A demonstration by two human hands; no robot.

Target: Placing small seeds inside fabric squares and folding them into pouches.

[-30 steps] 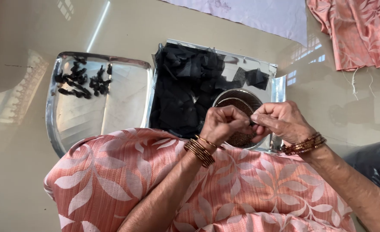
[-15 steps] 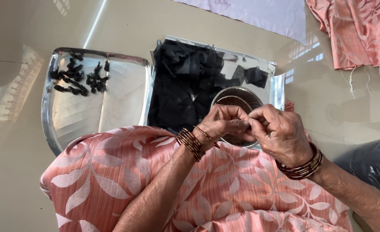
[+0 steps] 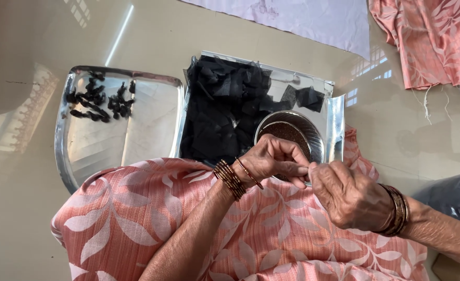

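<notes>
My left hand point(image 3: 271, 158) and my right hand point(image 3: 350, 198) meet fingertip to fingertip over the near rim of a small steel bowl point(image 3: 313, 136) of dark seeds. Both hands are pinched shut at the same spot. Whatever they pinch is tiny and hidden by the fingers. Both wrists carry bangles. The bowl stands in a steel tray point(image 3: 336, 118) heaped with black cloth squares point(image 3: 224, 112). My lap under the hands is covered in pink leaf-patterned cloth point(image 3: 152, 208).
A second steel tray point(image 3: 136, 135) lies to the left with several small black tied bundles point(image 3: 99, 99) in its far corner. Pink fabric point(image 3: 433, 41) and a pale sheet point(image 3: 313, 18) lie on the glossy floor beyond. A dark plastic bag point(image 3: 456, 195) sits at the right.
My right hand has drawn back toward me and to the right, off the bowl. My left hand stays at the bowl's near rim, fingertips still joined with the right.
</notes>
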